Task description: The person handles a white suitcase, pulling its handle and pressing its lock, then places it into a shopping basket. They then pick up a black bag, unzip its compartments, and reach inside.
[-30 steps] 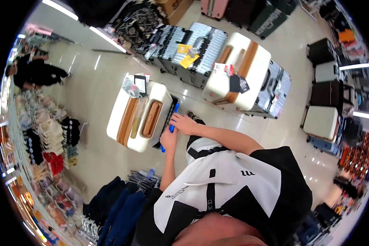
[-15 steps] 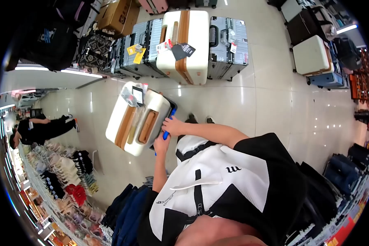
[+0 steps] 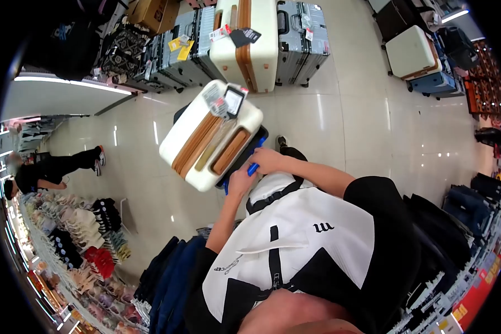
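Both my hands grip a blue handle bar (image 3: 253, 168). My left hand (image 3: 240, 181) is closed around its near left end, and my right hand (image 3: 266, 160) is closed farther along, just right of it. Beyond the bar sits a white suitcase (image 3: 186, 136) with brown straps and a brown carry handle (image 3: 232, 150). It lies at a slant on something dark that is mostly hidden beneath it. Paper tags and clear plastic (image 3: 224, 102) hang from its upper end.
A large white suitcase (image 3: 220, 55) with a brown band stands ahead, between grey ribbed suitcases (image 3: 300, 42). More luggage (image 3: 412, 53) is at the right. Clothes racks (image 3: 89, 239) line the left, jeans (image 3: 172, 278) hang near me, and a person in black (image 3: 55, 170) stands at far left.
My hands, the handle bar and the white suitcase have shifted right and slightly up in view, and the suitcase has turned a little. The row of suitcases ahead now appears higher.
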`<state>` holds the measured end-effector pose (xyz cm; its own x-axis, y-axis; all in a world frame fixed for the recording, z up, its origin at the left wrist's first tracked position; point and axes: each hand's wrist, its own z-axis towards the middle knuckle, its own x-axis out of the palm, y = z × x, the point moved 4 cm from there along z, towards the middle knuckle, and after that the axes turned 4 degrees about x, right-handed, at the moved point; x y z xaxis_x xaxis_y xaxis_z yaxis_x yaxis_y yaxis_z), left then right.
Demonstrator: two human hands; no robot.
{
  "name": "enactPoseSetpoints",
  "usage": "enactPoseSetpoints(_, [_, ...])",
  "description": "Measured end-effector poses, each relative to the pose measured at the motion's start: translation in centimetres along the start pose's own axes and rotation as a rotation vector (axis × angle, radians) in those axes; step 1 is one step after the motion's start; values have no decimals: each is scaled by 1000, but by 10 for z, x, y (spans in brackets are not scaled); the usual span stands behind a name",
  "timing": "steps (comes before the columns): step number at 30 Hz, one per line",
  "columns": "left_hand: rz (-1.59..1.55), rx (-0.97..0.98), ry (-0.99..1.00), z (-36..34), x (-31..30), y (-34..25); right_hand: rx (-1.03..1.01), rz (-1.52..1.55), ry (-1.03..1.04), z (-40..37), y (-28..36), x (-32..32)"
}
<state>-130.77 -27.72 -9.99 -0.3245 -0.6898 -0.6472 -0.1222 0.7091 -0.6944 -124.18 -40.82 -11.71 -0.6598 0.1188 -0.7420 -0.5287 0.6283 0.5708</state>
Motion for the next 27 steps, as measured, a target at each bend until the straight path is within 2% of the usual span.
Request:
enactPoseSetpoints(2, [-2,89,39,-12,7,6,51,35,-27,-19,10,10])
enactPoseSetpoints(3, [57,103,70,-21,11,9,44,107,-136,-33,17,17])
enactPoseSetpoints(6, [85,219,123,-39,20,15,99,172,-218,-56,33,44])
enactPoseSetpoints(9, [111,298,226,-56,26,20,110,207,-236,-77,47,59])
enactPoseSetpoints(15, [250,521,241,-75,26,23,184,150,-138,-94,63,85])
enactPoseSetpoints(20, [318,631,228,-83,18,28,216,159,-126,-96,76,97])
enactPoseSetpoints(24, [312,644,147,-85,15,30,213,143,-152,-96,82,92])
enactPoseSetpoints(27, [235,628,153,-84,19,28,220,99,-87,-95,80,88])
